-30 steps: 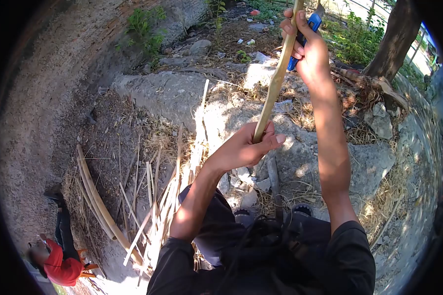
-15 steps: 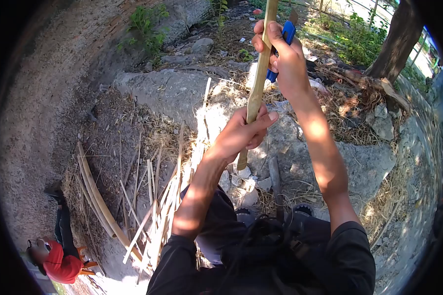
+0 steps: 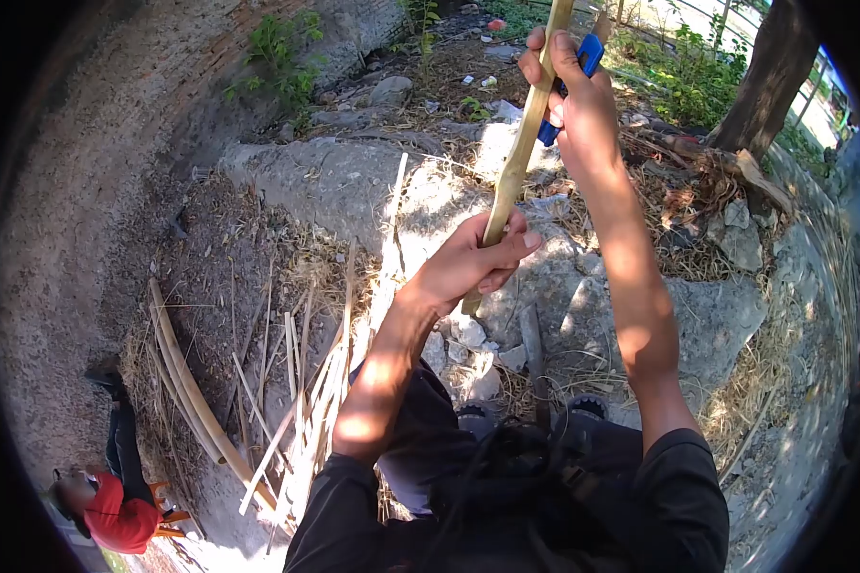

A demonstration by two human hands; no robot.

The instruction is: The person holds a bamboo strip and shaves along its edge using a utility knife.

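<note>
A long pale bamboo strip (image 3: 517,170) slants up from my lap side and runs out of the top of the view. My left hand (image 3: 468,258) is closed around its lower part, near a joint in the strip; a short end sticks out below. Higher up, my right hand (image 3: 583,105) grips a blue utility knife (image 3: 591,55), its blade pointing up and away. The thumb and fingers of that hand also pinch the strip.
Cut bamboo strips (image 3: 327,401) lie in a pile at my left, beside longer curved bamboo pieces (image 3: 191,392). A large stone slab (image 3: 306,181) lies ahead. A tree trunk (image 3: 769,81) stands far right. A person in red (image 3: 121,513) sits at lower left.
My right hand has shifted a little right and up with the knife, and the strip's upper part tilts further right. My left hand stays nearly in place.
</note>
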